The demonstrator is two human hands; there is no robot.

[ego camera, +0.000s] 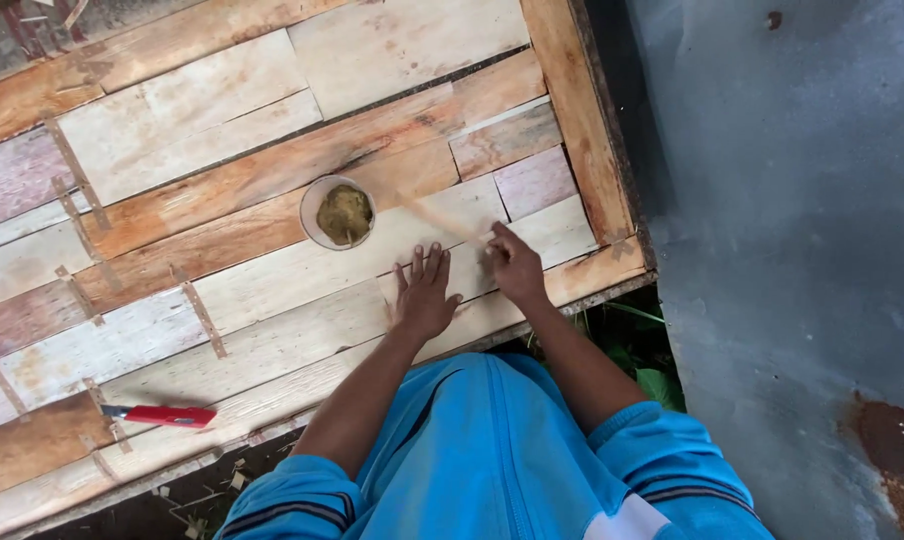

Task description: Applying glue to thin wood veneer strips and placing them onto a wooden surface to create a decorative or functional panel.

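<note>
Head view, looking down: we see the right hand (pixel 517 268) with its grip closed on a thin, pale wooden stick (pixel 440 218). The fingertips pinch the stick at its near end, and the shaft runs up and to the left from the hand, tilted low over the boards. The shaft is blurred, so we cannot tell whether its far end touches the surface.

The left hand (pixel 424 296) has no grip on anything. It lies flat with the fingers spread, palm down, pressed on a pale plank just beside the right hand. Both forearms come from blue sleeves (pixel 672 450) with dark stripes at the cuffs.

Both hands rest on a table-like panel of patchwork wooden planks (pixel 222 170), made of pale, orange-brown and pinkish boards. A wider orange-brown frame board (pixel 582 110) edges it on the right. Short strips of brown tape (pixel 202 315) cross several of the joints between planks.

A small round white cup of olive-brown paste (pixel 340 212) stands on the panel, up and to the left of the left hand, near the far end of the stick. A red-handled utility knife (pixel 162 414) lies well apart, on the near left edge of the panel.

To the right of the panel we see a grey painted surface (pixel 802 200) with a rust patch at its lower corner. Green leaves (pixel 647 375) show in the gap below the panel's corner.
</note>
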